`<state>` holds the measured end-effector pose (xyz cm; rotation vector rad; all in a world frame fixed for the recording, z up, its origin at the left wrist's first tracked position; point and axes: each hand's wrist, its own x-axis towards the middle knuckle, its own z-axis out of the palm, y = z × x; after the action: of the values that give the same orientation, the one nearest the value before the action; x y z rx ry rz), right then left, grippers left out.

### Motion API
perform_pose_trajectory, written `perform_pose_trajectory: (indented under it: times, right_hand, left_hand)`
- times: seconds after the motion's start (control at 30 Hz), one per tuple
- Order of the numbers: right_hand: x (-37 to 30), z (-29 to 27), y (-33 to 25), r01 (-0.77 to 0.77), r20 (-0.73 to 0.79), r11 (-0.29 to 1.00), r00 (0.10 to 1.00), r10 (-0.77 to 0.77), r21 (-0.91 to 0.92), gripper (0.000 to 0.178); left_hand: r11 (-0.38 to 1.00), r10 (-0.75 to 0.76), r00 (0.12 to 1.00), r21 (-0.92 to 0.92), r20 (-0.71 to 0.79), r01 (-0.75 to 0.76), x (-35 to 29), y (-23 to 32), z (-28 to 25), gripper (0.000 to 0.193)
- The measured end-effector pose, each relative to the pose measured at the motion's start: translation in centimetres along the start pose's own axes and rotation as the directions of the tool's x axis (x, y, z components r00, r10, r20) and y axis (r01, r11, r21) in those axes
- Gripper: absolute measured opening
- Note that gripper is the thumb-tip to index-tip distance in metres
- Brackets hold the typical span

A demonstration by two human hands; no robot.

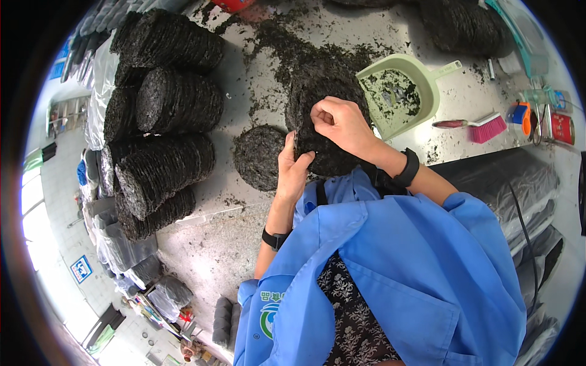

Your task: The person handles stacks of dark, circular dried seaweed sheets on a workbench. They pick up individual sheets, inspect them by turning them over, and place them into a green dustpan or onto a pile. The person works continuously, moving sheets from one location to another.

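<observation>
A round, dark cake of what looks like dried seaweed [331, 152] is in front of me near the table's edge. My left hand [294, 168] grips its left rim, with the thumb on the face toward me. Over that face, my right hand [345, 125] is closed, its fingertips pinched together against the dark surface. Whatever is between those fingertips is too small or hidden to make out. Just left of my left hand, another round seaweed cake [260, 158] lies flat on the table. Loose dark flakes [305, 52] spread beyond the held cake.
Rows of stacked seaweed cakes [168, 168] line the table's left side. A pale green dustpan [431, 91] with flakes in it sits right of my hands. Farther right are a pink-bristled brush [488, 128], an orange and blue tape dispenser [520, 117] and a red can [562, 129].
</observation>
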<state>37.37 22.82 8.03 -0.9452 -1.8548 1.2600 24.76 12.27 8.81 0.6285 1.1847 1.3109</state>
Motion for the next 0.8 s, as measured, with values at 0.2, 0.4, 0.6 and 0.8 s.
perform_pose_trajectory:
  times: [0.2, 0.4, 0.6, 0.8]
  right_hand:
    - [0.8, -0.8, 1.6, -0.205, 0.207, 0.918, 0.968, 0.14, 0.34, 0.004]
    - [0.6, -4.3, 3.8, -0.438, 0.297, 0.601, 0.898, 0.325, 0.668, 0.011]
    - [-1.1, -13.5, 10.6, -0.427, -0.124, 0.902, 0.893, 0.432, 0.066, 0.012]
    - [-1.5, -11.3, 7.3, -0.022, -0.062, 0.924, 0.998, -0.002, -0.381, 0.011]
  left_hand:
    - [0.977, -0.081, 0.995, -0.203, -0.051, 0.069, -0.1, -0.1, -0.3, 0.048]
    - [0.922, -0.123, 0.99, -0.378, -0.076, 0.085, 0.3, -0.8, -1.7, 0.046]
    - [0.887, -0.169, 0.978, -0.451, -0.124, 0.097, -0.2, -1.0, -2.9, 0.047]
    - [0.942, -0.15, 0.983, -0.318, -0.102, 0.11, 0.3, -0.4, -1.8, 0.048]
